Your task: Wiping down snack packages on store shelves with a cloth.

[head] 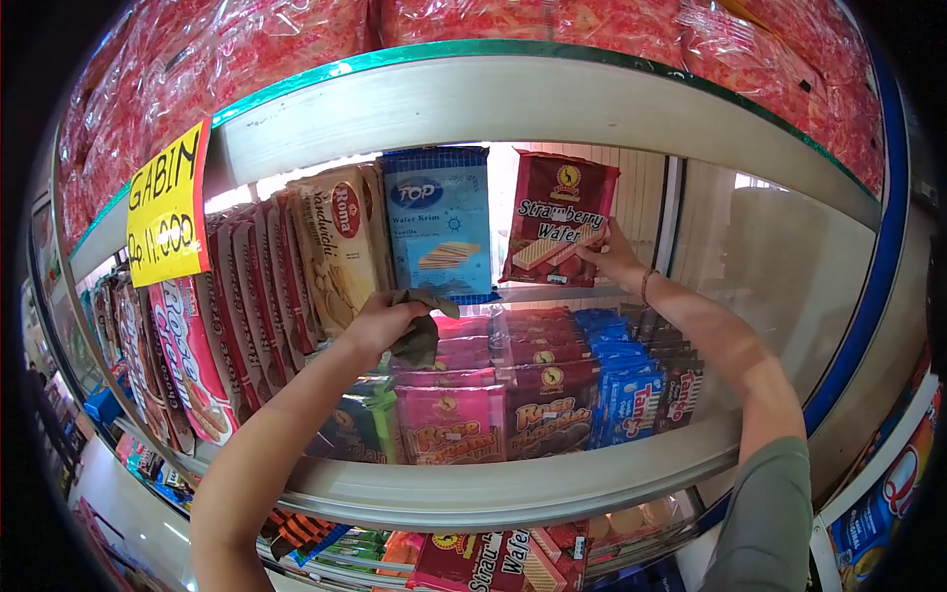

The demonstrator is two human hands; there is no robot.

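My right hand [615, 255] grips the lower right edge of a dark red packet of strawberry wafers [560, 218], held upright over the shelf. A crumpled dark cloth [419, 333] is in my left hand [381, 322]. Just beyond that hand stands a blue packet of vanilla wafers [442, 222]. To its left are cream-coloured sandwich biscuit packets [334, 240]. Below my hands, on a lower level, stand rows of pink wafer packets [450, 429], dark red chocolate wafer packets [551, 418] and blue Tango packets [627, 403].
A glass-edged white shelf rail [444, 103] runs above my hands, with red-patterned plastic-wrapped packs [518, 22] on top. A yellow handwritten price sign [169, 203] hangs at left. In front runs a lower rail [518, 485]. Another strawberry wafer packet [499, 562] lies beneath it.
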